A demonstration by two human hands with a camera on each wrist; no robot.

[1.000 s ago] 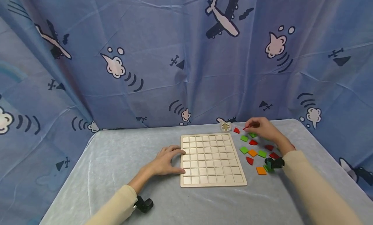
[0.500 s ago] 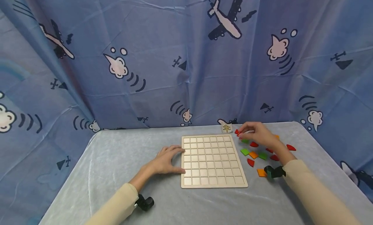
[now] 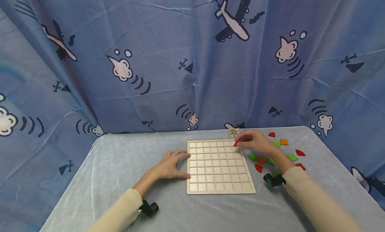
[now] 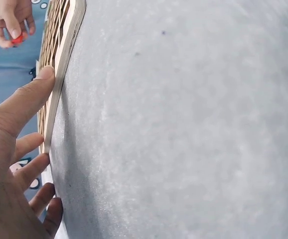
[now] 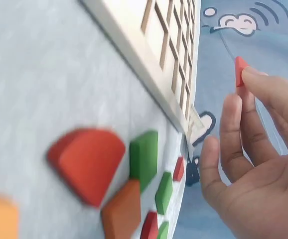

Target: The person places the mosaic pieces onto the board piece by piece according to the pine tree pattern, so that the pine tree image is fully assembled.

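A pale wooden grid board (image 3: 221,166) lies flat on the grey cloth. At its left edge, the thumb and fingertips of my left hand (image 3: 169,166) touch the rim, spread apart with a gap between them. My right hand (image 3: 255,142) is over the board's far right corner. Between thumb and fingertips it pinches a red quarter-circle tile (image 5: 239,72), raised above the grid in the right wrist view. Every visible cell of the board is bare. Right of the board lie loose tiles, among them a red quarter-circle tile (image 3: 258,168) and a green square tile (image 3: 292,157).
A small patterned card (image 3: 234,132) lies behind the board's far right corner. An orange square tile (image 3: 284,142) lies at the back right, with several more tiles partly under the right forearm. A blue printed curtain (image 3: 144,68) hangs behind the table.
My right hand has moved left, from the scattered tiles to the board's far right corner, carrying the red tile. The left hand stays at the board's left edge.
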